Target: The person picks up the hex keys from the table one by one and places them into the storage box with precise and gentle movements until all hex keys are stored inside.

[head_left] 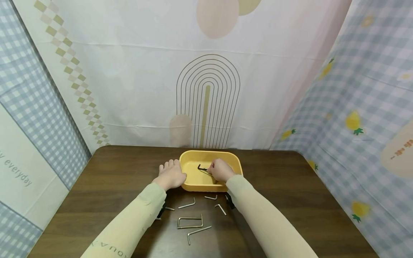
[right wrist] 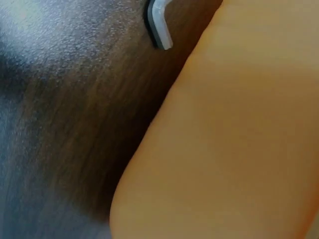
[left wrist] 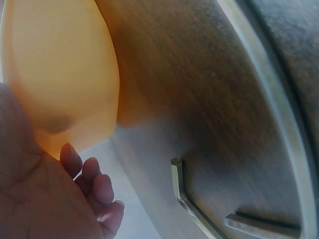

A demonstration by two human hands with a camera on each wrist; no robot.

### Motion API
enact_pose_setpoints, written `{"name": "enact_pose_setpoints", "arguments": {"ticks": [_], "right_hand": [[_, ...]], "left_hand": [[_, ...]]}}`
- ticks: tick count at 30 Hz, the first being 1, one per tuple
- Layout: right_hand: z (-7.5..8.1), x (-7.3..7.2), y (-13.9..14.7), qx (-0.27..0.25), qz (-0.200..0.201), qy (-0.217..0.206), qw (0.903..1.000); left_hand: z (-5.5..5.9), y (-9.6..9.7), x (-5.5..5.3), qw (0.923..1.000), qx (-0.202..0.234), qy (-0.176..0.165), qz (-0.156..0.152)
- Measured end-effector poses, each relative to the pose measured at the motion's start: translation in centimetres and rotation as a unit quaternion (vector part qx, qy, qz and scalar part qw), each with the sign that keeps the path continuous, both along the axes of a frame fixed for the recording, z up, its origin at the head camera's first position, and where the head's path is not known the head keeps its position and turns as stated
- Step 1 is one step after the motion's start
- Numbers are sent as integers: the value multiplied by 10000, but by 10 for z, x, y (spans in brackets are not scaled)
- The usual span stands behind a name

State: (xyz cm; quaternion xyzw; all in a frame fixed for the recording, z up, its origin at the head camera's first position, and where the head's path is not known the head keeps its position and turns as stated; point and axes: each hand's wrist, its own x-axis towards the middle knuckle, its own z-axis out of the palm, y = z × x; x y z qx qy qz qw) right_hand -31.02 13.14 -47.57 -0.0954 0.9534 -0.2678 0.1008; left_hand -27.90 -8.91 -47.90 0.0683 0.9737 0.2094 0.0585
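A yellow plastic bin (head_left: 206, 187) stands near the table's far edge. My left hand (head_left: 171, 174) rests at its left rim, fingers straight and spread a little. My right hand (head_left: 222, 169) is down inside the bin, fingers curled, pinching a black hex key (head_left: 202, 168). A brass-coloured hex key (head_left: 205, 172) lies beside the black one, running under the fingers. In the left wrist view the hand (left wrist: 60, 199) is next to the bin wall (left wrist: 65, 59). The right wrist view is mostly bin wall (right wrist: 224, 139); the right hand does not show there.
Several L-shaped hex keys lie on the dark wood table (head_left: 129, 168) in front of the bin, among them a silver one (head_left: 187, 205), a short one (head_left: 221, 209) and a long one (head_left: 199, 230). Larger brass-coloured keys (head_left: 190, 227) form a rectangle. A patterned cloth (head_left: 138, 89) hangs behind.
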Motion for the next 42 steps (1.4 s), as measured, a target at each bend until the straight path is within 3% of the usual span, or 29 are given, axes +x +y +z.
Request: {"name": "enact_pose_setpoints", "arguments": {"ticks": [18,22,26,35,42], "right_hand": [[1,4,2,354,192,233,9989],[7,8,7,217,232,317,9990],[14,13,17,-253,349,478,9979],[25,33,41,-1083,579,1098,9863],[34,66,62,-1132,848,1294,9814]], "left_hand": [[2,1,2,10000,-26,56,-52],[4,-1,3,10000,-9,16,-82],[5,-1,3,9999,-57,-47,-110],[4,-3,2,9999,-102,-28,-93],[4,-1,1,9999,-86,16,-105]]}}
